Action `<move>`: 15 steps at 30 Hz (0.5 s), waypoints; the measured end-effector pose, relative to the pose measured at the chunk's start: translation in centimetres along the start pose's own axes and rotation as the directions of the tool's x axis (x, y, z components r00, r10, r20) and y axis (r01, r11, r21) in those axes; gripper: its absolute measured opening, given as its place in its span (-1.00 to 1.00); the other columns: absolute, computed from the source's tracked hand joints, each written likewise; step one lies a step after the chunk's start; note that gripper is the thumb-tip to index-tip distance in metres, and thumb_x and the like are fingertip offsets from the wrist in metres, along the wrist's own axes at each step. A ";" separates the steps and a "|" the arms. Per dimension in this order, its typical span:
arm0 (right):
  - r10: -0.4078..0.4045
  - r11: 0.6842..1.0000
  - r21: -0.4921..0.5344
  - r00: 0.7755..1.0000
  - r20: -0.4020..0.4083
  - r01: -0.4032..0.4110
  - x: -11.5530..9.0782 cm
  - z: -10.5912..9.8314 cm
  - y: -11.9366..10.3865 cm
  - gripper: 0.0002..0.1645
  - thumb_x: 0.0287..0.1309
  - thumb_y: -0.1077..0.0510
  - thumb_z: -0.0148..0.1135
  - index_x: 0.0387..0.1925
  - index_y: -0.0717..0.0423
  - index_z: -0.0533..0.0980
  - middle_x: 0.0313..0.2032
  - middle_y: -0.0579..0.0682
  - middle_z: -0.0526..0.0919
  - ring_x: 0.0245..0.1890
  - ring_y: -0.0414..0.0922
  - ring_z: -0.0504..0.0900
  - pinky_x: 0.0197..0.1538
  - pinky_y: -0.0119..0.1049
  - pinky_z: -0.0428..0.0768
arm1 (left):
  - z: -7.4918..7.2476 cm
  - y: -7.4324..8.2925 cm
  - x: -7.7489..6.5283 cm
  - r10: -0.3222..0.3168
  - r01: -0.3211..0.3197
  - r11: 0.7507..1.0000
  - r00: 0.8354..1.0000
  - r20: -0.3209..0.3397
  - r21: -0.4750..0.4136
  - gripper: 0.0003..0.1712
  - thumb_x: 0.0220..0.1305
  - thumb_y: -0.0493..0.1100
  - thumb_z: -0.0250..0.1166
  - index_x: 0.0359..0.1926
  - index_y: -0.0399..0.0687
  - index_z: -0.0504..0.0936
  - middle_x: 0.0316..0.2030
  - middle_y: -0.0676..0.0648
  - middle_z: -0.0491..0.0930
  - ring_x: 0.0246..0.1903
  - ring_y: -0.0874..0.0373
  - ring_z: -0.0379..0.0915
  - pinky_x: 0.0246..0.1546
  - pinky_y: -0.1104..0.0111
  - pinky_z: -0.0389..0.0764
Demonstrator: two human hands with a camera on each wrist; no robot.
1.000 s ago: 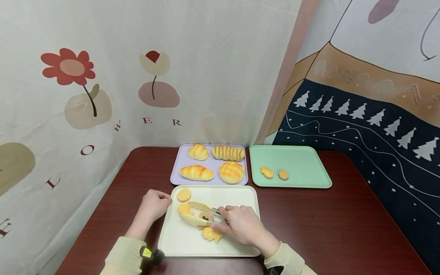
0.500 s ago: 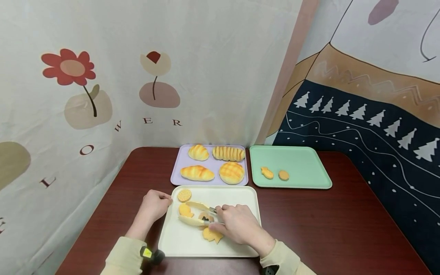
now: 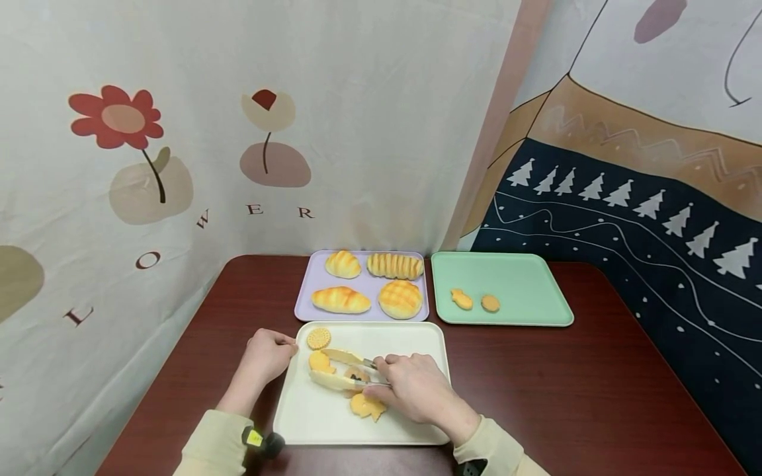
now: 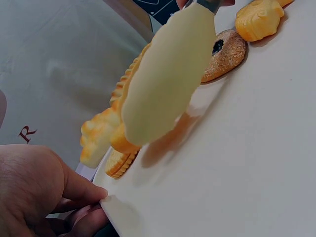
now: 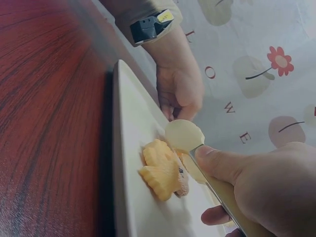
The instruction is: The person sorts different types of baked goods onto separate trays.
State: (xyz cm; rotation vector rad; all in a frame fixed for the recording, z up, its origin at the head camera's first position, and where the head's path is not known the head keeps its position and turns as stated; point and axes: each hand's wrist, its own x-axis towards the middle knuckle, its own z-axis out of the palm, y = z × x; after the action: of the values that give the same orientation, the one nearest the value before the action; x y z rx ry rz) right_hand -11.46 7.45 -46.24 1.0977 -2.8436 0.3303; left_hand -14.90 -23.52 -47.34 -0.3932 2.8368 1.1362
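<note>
Left hand (image 3: 268, 357) pinches the left rim of the white tray (image 3: 413, 340); right hand (image 3: 417, 388) grips tongs (image 3: 336, 383) over that tray, their tips apart about a yellow cookie (image 3: 319, 361) on its left side. Just behind the white tray sits a purple tray (image 3: 303, 309) bearing breads (image 3: 341, 299).

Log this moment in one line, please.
left hand grip: white tray | right hand grip: tongs straddling yellow cookie | green tray: two cookies
</note>
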 end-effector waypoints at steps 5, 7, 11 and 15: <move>0.005 1.000 0.010 1.000 -0.028 -0.005 -0.5 -0.8 0.5 -0.46 0.46 -0.39 0.15 -0.07 -0.04 0.65 -0.39 -0.22 0.61 -0.63 -0.18 0.47 -0.49 -0.20 0.49 | 0.0 -0.1 0.1 -0.003 0.003 1.000 1.000 -0.001 0.001 -0.79 0.31 -0.24 0.33 -0.21 -0.29 0.83 -0.23 -0.22 0.76 -0.20 -0.08 0.63 -0.23 0.08 0.65; 0.015 1.000 0.014 0.999 -0.039 -0.014 -0.7 -1.1 0.9 -0.44 0.46 -0.39 0.14 -0.04 -0.03 0.66 -0.37 -0.22 0.63 -0.63 -0.18 0.47 -0.50 -0.22 0.47 | 0.0 -0.1 0.1 -0.001 0.001 1.000 1.000 -0.001 0.001 -0.79 0.31 -0.24 0.32 -0.22 -0.28 0.83 -0.23 -0.22 0.76 -0.21 -0.07 0.63 -0.25 0.10 0.64; 0.047 0.999 0.020 0.996 -0.075 -0.046 -1.4 -2.1 1.8 -0.40 0.45 -0.41 0.14 0.03 -0.02 0.68 -0.34 -0.20 0.66 -0.63 -0.17 0.49 -0.55 -0.26 0.41 | 0.0 0.0 0.1 0.003 -0.003 1.000 1.000 -0.002 0.002 -0.80 0.30 -0.25 0.33 -0.23 -0.27 0.83 -0.24 -0.22 0.75 -0.21 -0.08 0.63 -0.25 0.11 0.64; 0.100 0.995 0.020 0.989 -0.107 -0.099 -2.1 -3.1 3.0 -0.42 0.42 -0.39 0.20 0.02 -0.03 0.70 -0.38 -0.22 0.63 -0.61 -0.18 0.50 -0.55 -0.28 0.39 | 0.0 0.0 0.1 -0.007 0.007 1.000 1.000 0.001 -0.001 -0.81 0.30 -0.25 0.34 -0.23 -0.28 0.83 -0.23 -0.23 0.75 -0.19 -0.09 0.63 -0.23 0.09 0.64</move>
State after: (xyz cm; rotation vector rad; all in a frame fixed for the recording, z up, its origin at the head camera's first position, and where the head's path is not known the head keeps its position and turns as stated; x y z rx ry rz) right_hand -11.91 11.71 -44.01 0.9124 -2.8097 0.4055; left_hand -15.00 -23.56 -47.34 -0.4021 2.8319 1.1368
